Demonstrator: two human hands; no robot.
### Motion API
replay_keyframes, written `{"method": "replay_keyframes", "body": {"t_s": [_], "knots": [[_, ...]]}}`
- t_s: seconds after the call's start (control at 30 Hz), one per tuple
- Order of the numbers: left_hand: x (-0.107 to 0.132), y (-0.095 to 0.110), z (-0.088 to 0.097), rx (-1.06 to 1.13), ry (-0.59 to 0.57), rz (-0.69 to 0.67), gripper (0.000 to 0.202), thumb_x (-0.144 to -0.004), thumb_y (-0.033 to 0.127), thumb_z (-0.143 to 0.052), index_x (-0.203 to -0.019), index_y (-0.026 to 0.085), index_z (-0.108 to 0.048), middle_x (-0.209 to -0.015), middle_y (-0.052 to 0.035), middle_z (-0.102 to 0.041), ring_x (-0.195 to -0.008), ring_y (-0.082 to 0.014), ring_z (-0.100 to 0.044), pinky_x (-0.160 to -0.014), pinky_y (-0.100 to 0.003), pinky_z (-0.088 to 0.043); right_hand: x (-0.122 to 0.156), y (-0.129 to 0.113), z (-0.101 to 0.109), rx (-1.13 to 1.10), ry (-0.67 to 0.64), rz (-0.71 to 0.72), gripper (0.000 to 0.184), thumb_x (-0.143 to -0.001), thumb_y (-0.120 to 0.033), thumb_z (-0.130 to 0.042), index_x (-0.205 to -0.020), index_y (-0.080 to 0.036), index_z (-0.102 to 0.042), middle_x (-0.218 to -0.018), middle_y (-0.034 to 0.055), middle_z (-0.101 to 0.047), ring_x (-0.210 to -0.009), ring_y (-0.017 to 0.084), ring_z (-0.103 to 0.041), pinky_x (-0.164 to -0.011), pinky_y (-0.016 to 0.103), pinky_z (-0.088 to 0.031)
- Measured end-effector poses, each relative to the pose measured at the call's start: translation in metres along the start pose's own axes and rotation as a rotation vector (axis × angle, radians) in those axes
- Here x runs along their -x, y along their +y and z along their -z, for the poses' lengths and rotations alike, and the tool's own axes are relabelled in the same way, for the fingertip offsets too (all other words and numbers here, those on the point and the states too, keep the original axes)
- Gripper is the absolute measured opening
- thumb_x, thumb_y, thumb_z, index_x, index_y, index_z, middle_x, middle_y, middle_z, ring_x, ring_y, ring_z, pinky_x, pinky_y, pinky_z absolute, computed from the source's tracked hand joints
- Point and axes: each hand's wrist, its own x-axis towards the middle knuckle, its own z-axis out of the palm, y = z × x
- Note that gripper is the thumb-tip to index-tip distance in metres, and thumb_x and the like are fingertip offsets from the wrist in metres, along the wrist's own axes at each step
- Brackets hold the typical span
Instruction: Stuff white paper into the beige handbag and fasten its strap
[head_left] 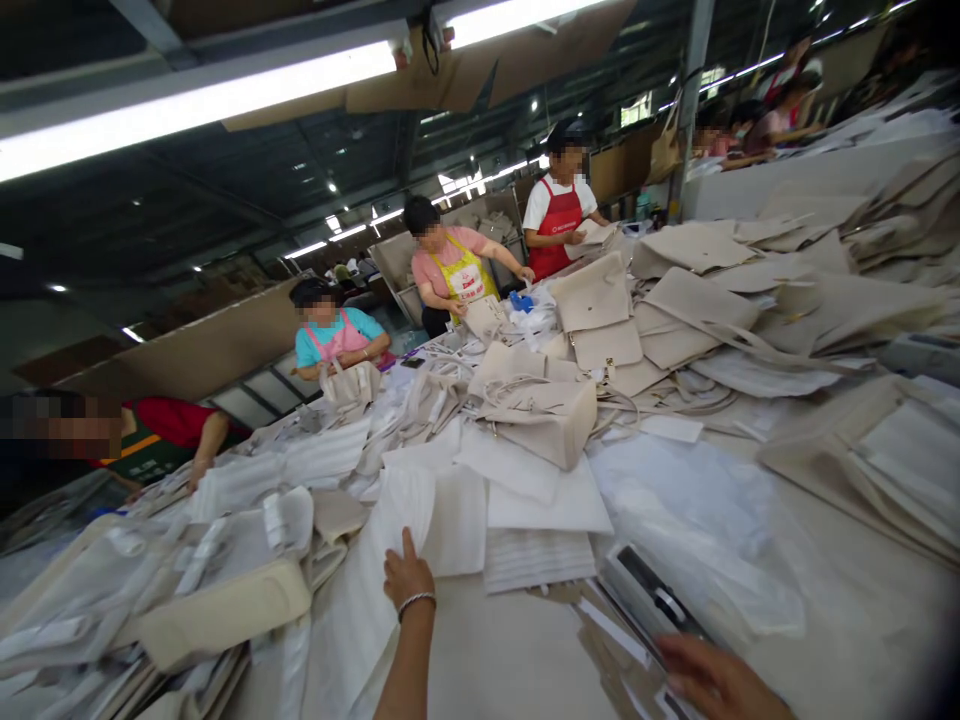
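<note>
I am resting my left hand (407, 575) flat, fingers spread, on a white sheet (442, 520); my right hand (716, 680) is lying open against a tape dispenser (652, 600).

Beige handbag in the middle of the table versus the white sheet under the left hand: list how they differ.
The beige handbag is bulky and stands up with a strap and metal fittings; the white sheet lies flat and thin. The handbag is tan-beige, the sheet near white. The left hand rests on the sheet; the handbag lies beyond it, touched by neither hand. Both sit on the same cluttered table.
</note>
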Motion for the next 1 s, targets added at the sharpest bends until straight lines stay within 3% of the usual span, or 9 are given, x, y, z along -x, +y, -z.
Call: {"method": "replay_keyframes", "body": {"t_s": [0.1, 0.2, 0.33, 0.43, 0.53, 0.6, 0.8, 0.9, 1.0], "knots": [[0.001, 0.005, 0.017, 0.062, 0.073, -0.077, 0.051, -0.076, 0.015, -0.032, -0.126, 0.021, -0.028, -0.11, -0.0153, -0.044, -0.1, -0.024, -0.046, -0.076, -0.035, -0.043, -0.072, -0.028, 0.028, -0.067, 0.085, -0.021, 0.051, -0.066, -0.044, -0.05, -0.108, -0.015, -0.05, -0.11, 0.012, -0.055, -0.099, 0.023, -0.052, -0.082, 0.033, -0.045], [0.004, 0.02, 0.033, 0.098, 0.208, -0.193, 0.05, -0.076, 0.013, -0.033, -0.125, 0.018, -0.03, -0.115, -0.0163, -0.041, -0.104, -0.0241, -0.044, -0.084, -0.036, -0.04, -0.153, -0.062, 0.039, 0.093, 0.241, -0.006, 0.066, -0.067, -0.046, -0.049, -0.119, -0.008, -0.036, -0.117, 0.0189, -0.046, -0.101, 0.026, -0.049, -0.084, 0.037, -0.042], [0.012, 0.051, 0.048, 0.069, 0.329, -0.337, 0.049, -0.076, 0.01, -0.031, -0.124, 0.018, -0.033, -0.12, -0.0182, -0.036, -0.111, -0.0264, -0.039, -0.088, -0.037, -0.036, -0.239, -0.11, 0.023, 0.389, 0.419, 0.053, 0.087, -0.065, -0.043, -0.056, -0.129, -0.005, -0.011, -0.117, 0.0246, -0.038, -0.106, 0.033, -0.042, -0.081, 0.04, -0.039], [0.017, 0.07, 0.051, 0.032, 0.351, -0.378, 0.051, -0.074, 0.006, -0.03, -0.123, 0.02, -0.035, -0.121, -0.0179, -0.036, -0.112, -0.0274, -0.038, -0.089, -0.04, -0.036, -0.28, -0.131, 0.006, 0.518, 0.391, -0.072, 0.082, -0.067, -0.037, -0.057, -0.13, -0.012, -0.01, -0.118, 0.0271, -0.034, -0.093, 0.033, -0.051, -0.071, 0.041, -0.041], [0.017, 0.077, 0.048, 0.044, 0.349, -0.398, 0.051, -0.074, 0.006, -0.031, -0.123, 0.02, -0.035, -0.12, -0.0169, -0.038, -0.112, -0.0273, -0.038, -0.088, -0.04, -0.037, -0.304, -0.132, 0.001, 0.559, 0.307, -0.139, 0.06, -0.07, -0.031, -0.054, -0.121, -0.01, -0.031, -0.108, 0.0274, -0.044, -0.084, 0.03, -0.055, -0.065, 0.038, -0.042], [0.012, 0.074, 0.047, 0.087, 0.357, -0.395, 0.049, -0.075, 0.009, -0.031, -0.123, 0.018, -0.034, -0.121, -0.0169, -0.037, -0.113, -0.0272, -0.037, -0.089, -0.039, -0.037, -0.311, -0.125, 0.007, 0.562, 0.293, -0.103, 0.046, -0.072, -0.03, -0.051, -0.114, -0.011, -0.041, -0.094, 0.0212, -0.055, -0.084, 0.028, -0.055, -0.065, 0.036, -0.042], [-0.009, 0.06, 0.077, 0.258, 0.434, -0.336, 0.053, -0.077, 0.017, -0.032, -0.129, 0.017, -0.019, -0.125, -0.015, -0.032, -0.117, -0.0252, -0.034, -0.094, -0.038, -0.035, -0.311, -0.09, 0.054, 0.483, 0.36, -0.036, 0.044, -0.075, -0.033, -0.046, -0.114, -0.014, -0.045, -0.095, 0.0139, -0.06, -0.091, 0.026, -0.054, -0.076, 0.037, -0.042], [-0.015, 0.067, 0.106, 0.286, 0.504, -0.326, 0.054, -0.077, 0.016, -0.033, -0.129, 0.017, -0.019, -0.127, -0.0151, -0.031, -0.118, -0.0248, -0.033, -0.095, -0.038, -0.034, -0.309, -0.065, 0.089, 0.236, 0.458, -0.006, 0.044, -0.069, -0.033, -0.053, -0.107, -0.011, -0.054, -0.095, 0.0135, -0.06, -0.089, 0.027, -0.054, -0.074, 0.037, -0.044], [-0.02, 0.088, 0.126, 0.284, 0.55, -0.384, 0.055, -0.076, 0.014, -0.036, -0.129, 0.016, -0.02, -0.127, -0.016, -0.032, -0.118, -0.0266, -0.033, -0.094, -0.041, -0.035, -0.3, -0.045, 0.124, -0.198, 0.465, -0.075, 0.048, -0.063, -0.033, -0.059, -0.106, -0.012, -0.055, -0.082, 0.0096, -0.062, -0.069, 0.021, -0.057, -0.057, 0.033, -0.048]]}}
